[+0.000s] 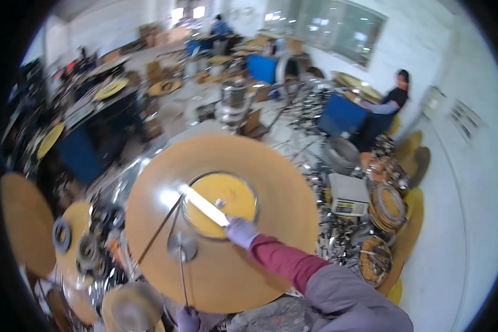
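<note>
In front of me lies a large round tan disc point(282, 166) with a smaller yellow disc point(235, 191) at its middle, set inside a dark ring. My right hand point(240, 232), in a pale purple glove, is closed on one end of a flat, shiny metal strip point(205, 206) held over the yellow disc. Low in the picture, my gloved left hand point(188, 320) is closed round a thin metal rod point(183, 276). The rod runs up to a small round grey piece point(182, 246). A narrow dark band point(157, 235) stretches from the strip's far end toward the lower left.
On the right, a white scale point(348, 193) stands among metal scraps, with coils point(387, 207) beside it. A person point(390, 105) works at a blue bench point(342, 113). Rings point(62, 234) and a brown round board point(25, 224) are on the left. Another person point(221, 27) is far back.
</note>
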Demonstrator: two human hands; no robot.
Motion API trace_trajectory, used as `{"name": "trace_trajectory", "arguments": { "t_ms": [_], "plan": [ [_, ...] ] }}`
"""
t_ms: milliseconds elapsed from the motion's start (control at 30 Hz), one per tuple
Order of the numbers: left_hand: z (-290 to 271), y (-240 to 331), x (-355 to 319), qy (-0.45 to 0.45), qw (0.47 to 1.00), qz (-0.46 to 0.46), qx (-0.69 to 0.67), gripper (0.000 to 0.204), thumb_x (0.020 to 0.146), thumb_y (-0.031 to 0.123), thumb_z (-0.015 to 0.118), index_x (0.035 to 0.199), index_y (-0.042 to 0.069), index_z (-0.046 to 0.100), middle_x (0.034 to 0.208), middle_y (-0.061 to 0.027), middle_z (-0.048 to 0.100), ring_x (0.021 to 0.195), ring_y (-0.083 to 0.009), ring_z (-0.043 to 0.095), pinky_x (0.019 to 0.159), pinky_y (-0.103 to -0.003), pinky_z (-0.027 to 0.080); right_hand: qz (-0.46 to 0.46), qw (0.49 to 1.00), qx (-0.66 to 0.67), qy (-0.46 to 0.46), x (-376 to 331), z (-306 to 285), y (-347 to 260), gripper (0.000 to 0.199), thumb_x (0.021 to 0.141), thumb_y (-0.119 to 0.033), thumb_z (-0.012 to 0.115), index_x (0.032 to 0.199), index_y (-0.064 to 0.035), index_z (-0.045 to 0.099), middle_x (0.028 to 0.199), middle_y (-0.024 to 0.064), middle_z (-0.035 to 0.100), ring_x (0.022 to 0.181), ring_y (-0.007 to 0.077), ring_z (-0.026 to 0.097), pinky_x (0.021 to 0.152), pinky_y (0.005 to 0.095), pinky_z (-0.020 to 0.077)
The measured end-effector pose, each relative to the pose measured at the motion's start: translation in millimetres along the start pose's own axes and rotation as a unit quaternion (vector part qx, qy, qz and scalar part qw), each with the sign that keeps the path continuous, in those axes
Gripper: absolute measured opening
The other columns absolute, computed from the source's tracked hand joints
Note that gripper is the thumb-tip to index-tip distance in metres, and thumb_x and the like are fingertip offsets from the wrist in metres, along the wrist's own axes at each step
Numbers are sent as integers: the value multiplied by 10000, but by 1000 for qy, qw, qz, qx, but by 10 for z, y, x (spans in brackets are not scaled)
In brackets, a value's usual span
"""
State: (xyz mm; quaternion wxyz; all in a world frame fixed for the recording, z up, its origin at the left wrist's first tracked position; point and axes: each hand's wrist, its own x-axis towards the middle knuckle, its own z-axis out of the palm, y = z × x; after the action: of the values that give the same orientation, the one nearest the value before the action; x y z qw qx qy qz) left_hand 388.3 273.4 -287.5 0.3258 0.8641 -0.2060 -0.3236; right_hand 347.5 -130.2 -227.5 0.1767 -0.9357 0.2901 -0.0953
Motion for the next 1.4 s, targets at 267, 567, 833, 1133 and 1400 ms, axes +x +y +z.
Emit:
{"name": "trace_trajectory", "arguments": {
  "t_ms": [267,567,833,1133,1400],
  "plan": [
    [67,-97,9,17,990,99,95,218,890,233,500,889,33,585,775,-180,638,723,-376,618,638,-460,487,77,993,4,-88,-71,-347,-126,441,918,-342,486,1265,-70,489,1027,170,642,945,310,629,804,426,491],
    [100,-357,-41,62,926,247,280,155,785,129,556,928,71,560,848,-142,591,720,-355,580,602,-462,486,30,999,2,-20,-107,-133,-104,366,914,-307,478,1175,-51,488,880,159,662,825,323,652,714,458,504],
    [7,179,-171,30,985,124,113,245,897,248,506,852,40,627,747,-174,657,724,-390,626,650,-478,495,44,998,-6,-50,-122,-241,-63,387,915,-322,485,1188,-48,497,907,163,655,856,308,648,731,430,507],
    [-83,454,-262,-20,998,0,52,251,861,195,537,956,-24,616,865,-223,659,851,-372,638,743,-442,505,-13,1000,22,-4,-80,-260,-90,281,878,-277,496,1019,-45,569,825,195,643,755,352,643,669,477,502],
    [-139,703,-379,-22,995,-23,92,270,903,250,492,954,2,588,894,-256,629,895,-434,591,800,-497,463,37,998,-36,-34,-85,-270,-71,404,877,-332,538,1179,-65,545,894,179,656,873,331,636,790,432,498]
  ]
}}
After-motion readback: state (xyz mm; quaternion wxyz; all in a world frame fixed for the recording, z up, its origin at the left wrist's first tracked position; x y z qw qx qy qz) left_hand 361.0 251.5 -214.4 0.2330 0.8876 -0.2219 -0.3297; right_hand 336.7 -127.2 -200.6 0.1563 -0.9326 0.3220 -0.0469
